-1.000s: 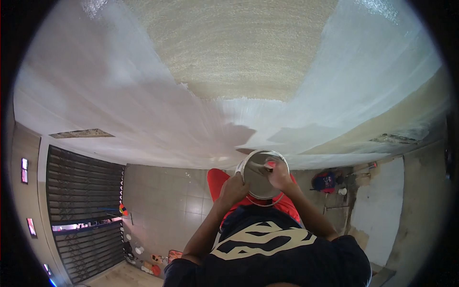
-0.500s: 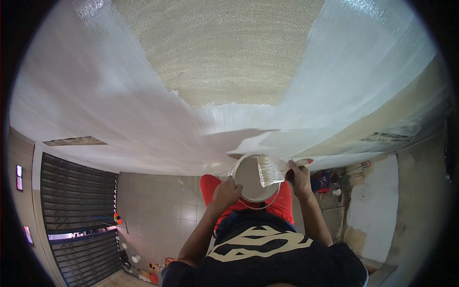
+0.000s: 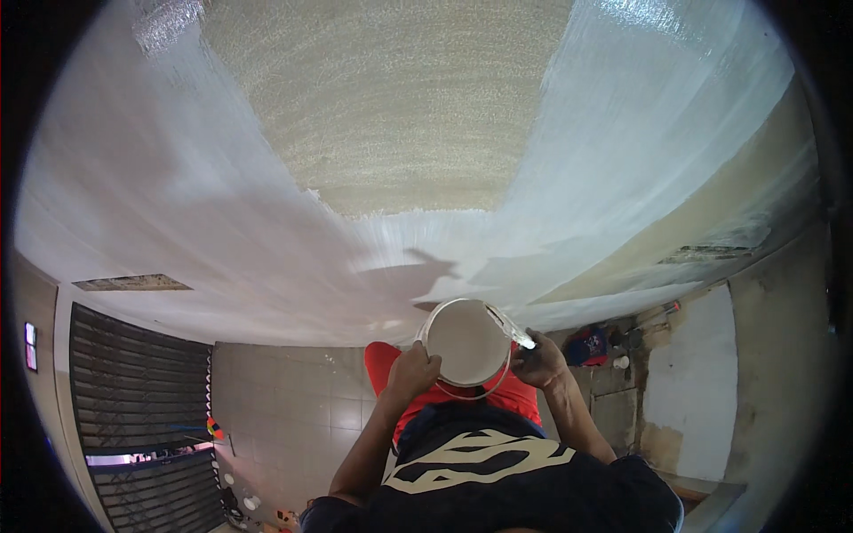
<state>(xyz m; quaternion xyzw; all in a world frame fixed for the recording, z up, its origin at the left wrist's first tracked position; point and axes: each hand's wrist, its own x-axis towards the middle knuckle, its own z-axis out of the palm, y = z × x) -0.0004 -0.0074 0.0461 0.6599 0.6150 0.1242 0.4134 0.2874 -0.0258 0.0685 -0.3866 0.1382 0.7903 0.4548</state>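
Note:
A round white paint bucket with pale paint inside is held in front of my lap, its thin handle hanging down on the near side. My left hand grips the bucket's left rim. On the other side my right hand is closed around a paintbrush, seen edge-on, its head against the bucket's right rim. Ahead is a wall with a beige rough patch in the middle, bordered by fresh-looking white paint.
A dark folding metal gate stands at the left, beside the tiled floor. Recessed dark openings sit low on the wall. At the right lie a blue and red bag and a small white cup.
The brush has turned from bristles facing me over the bucket to edge-on at its right rim. My right hand has moved slightly down and left.

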